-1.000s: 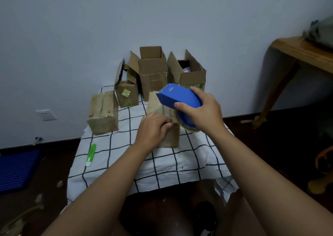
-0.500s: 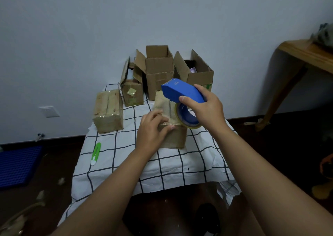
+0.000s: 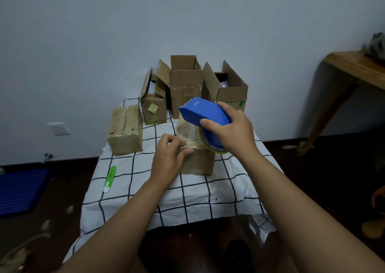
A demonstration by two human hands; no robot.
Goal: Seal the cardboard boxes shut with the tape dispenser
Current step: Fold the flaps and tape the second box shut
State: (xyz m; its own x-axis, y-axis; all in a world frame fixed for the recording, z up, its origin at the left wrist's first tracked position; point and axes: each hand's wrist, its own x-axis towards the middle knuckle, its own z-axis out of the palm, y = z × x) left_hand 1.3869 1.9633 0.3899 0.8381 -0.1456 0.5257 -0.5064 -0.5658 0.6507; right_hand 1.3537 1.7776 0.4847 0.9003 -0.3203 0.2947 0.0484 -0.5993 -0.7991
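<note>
Over taped box [image 3: 196, 162], right hand [image 3: 233, 135] clutching dispenser [image 3: 205, 114] nose far-left, left hand [image 3: 168, 158] pressing tape.

Matt blue plastic tape dispenser [image 3: 205, 114]; glossy-taped cardboard box [image 3: 196, 160].

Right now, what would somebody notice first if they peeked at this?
Probably the bright blue tape dispenser, gripped by the right hand over a closed cardboard box in the middle of the checked cloth. The left hand presses the tape on that box. Behind stand three open boxes.
</note>
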